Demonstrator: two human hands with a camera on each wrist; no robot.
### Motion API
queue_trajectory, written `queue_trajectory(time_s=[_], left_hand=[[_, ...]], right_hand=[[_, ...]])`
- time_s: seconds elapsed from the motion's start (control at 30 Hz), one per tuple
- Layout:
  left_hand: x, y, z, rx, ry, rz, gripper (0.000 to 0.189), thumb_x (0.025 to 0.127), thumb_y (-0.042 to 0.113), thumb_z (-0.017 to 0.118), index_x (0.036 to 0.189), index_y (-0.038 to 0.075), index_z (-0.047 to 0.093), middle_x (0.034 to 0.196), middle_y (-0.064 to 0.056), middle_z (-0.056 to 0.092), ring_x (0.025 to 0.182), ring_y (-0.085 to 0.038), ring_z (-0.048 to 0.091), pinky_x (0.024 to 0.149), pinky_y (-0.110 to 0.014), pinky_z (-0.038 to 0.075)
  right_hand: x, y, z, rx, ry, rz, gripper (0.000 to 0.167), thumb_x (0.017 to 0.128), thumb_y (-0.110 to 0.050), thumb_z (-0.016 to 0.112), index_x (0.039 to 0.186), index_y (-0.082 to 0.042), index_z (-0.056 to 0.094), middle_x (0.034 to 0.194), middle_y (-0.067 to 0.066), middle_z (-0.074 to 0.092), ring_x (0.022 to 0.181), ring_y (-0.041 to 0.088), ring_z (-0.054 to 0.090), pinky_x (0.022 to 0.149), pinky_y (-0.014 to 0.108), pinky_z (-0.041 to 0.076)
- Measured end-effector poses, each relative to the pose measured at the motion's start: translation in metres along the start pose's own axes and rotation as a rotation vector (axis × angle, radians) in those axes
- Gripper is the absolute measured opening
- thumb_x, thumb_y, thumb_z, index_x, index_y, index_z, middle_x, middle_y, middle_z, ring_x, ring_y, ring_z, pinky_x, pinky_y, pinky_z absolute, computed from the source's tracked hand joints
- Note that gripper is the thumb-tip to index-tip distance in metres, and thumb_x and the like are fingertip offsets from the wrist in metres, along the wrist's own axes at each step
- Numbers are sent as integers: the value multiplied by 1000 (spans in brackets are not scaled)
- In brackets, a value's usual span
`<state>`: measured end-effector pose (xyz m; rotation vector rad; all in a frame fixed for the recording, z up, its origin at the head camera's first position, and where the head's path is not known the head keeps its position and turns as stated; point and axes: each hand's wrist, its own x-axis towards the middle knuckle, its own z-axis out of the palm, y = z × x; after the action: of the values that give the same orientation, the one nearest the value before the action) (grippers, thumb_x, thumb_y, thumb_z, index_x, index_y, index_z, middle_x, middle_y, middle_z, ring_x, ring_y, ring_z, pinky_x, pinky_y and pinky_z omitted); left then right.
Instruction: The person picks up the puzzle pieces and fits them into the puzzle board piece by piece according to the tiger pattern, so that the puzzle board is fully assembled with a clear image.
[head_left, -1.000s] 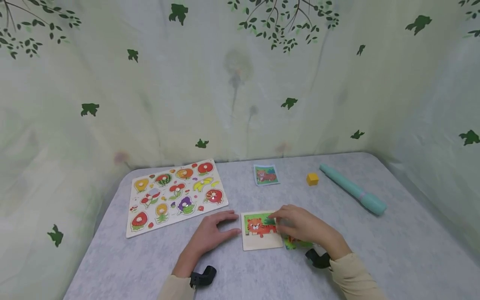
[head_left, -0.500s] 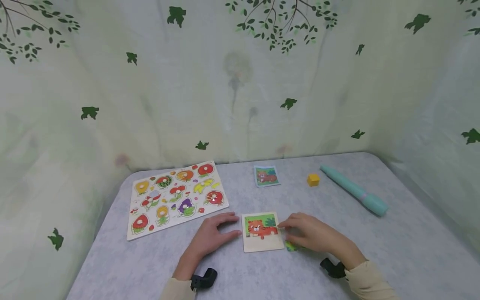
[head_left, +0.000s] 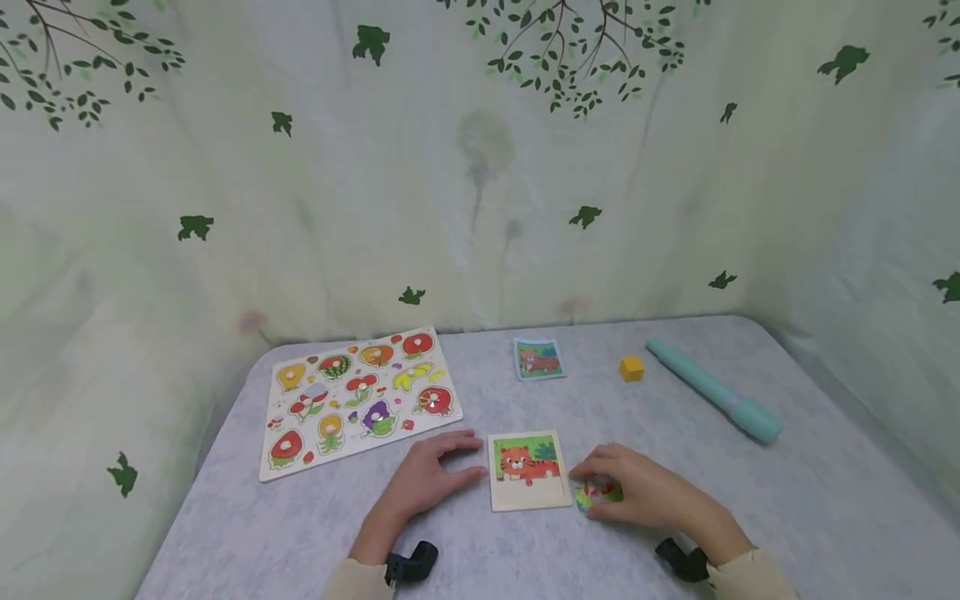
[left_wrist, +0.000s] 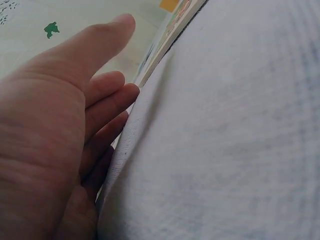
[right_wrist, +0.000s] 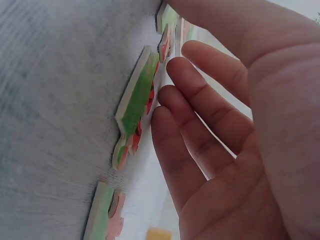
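A square wooden puzzle board (head_left: pixel 529 497) lies in front of me, with a tiger picture (head_left: pixel 527 460) filling its upper part and bare wood below. My left hand (head_left: pixel 431 475) rests beside the board's left edge, thumb and fingers spread apart and holding nothing. To the right of the board, my right hand (head_left: pixel 633 487) arches over loose puzzle pieces (head_left: pixel 604 490), which show between its thumb and index finger. The right wrist view has a green-and-red puzzle piece (right_wrist: pixel 137 95) flat on the table beside its relaxed fingers (right_wrist: pixel 167 135); the thumb tip is out of frame there.
A fruit peg puzzle (head_left: pixel 360 400) lies at the back left. Behind the board is a small tiger picture card (head_left: pixel 539 360). A yellow cube (head_left: pixel 632 368) and a long teal stick with a thicker end (head_left: pixel 712 389) lie at the back right.
My right hand has drawn away from the board's upper right, moving right and toward me over the loose pieces. The left hand stays beside the board.
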<state>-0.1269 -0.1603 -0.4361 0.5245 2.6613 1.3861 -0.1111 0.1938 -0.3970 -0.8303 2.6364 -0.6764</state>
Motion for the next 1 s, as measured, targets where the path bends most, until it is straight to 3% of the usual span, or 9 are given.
queue_trajectory(time_s=[0.27, 0.63, 1.0], left_hand=[[-1, -1, 2, -3, -12, -4, 49, 87, 53, 79, 127, 25, 74, 142, 0, 65, 137, -24, 56, 114, -53, 45], [-1, 0, 3, -12, -2, 1, 46, 88, 50, 79, 125, 24, 75, 142, -1, 65, 137, -24, 57, 114, -53, 46], [2, -1, 5, -6, 52, 48, 35, 92, 44, 76, 121, 24, 77, 137, -1, 69, 133, -20, 61, 112, -49, 49]], right_hand=[[-3, 3, 6, -4, 18, -11, 39, 88, -48, 80, 123, -31, 74, 112, -23, 63, 100, 0, 53, 85, 28, 54], [-4, 6, 6, 37, 33, -24, 27, 90, -42, 80, 116, -37, 76, 109, -22, 60, 96, 0, 52, 82, 25, 54], [-6, 7, 7, 49, 79, -69, 22, 92, -35, 79, 113, -36, 75, 115, -17, 59, 98, 2, 54, 83, 26, 56]])
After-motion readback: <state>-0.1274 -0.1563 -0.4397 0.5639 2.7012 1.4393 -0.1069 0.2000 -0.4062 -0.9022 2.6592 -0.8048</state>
